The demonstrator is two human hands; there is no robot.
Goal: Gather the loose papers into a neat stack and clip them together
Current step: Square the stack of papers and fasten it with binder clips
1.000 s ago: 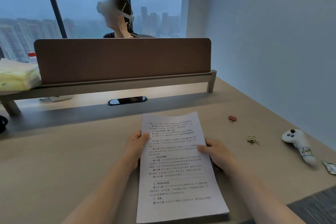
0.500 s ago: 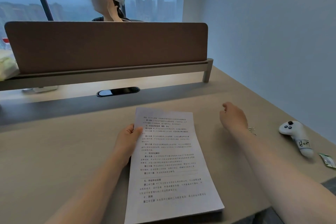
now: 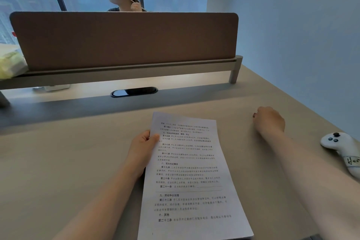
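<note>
Holding the stack of printed papers (image 3: 191,177) by its left edge, your left hand (image 3: 143,148) has its thumb on top of the sheets and its fingers underneath, so the stack sits low in the centre of the frame, raised a little off the desk (image 3: 68,161). Your right hand (image 3: 269,121) is out at the right of the frame, well apart from the papers, fingers curled down onto the desk; something small and dark shows at the fingertips, but you cannot tell from here whether it is a clip or whether the hand grips anything. The stack's long axis runs from the bottom of the frame up toward the divider panel (image 3: 124,39), leaning slightly left, with the top short edge pointing away from you. That far edge is likely where a clip goes, and your right hand is the free one to bring it leftward. A white controller (image 3: 342,150) lies at the far right.
</note>
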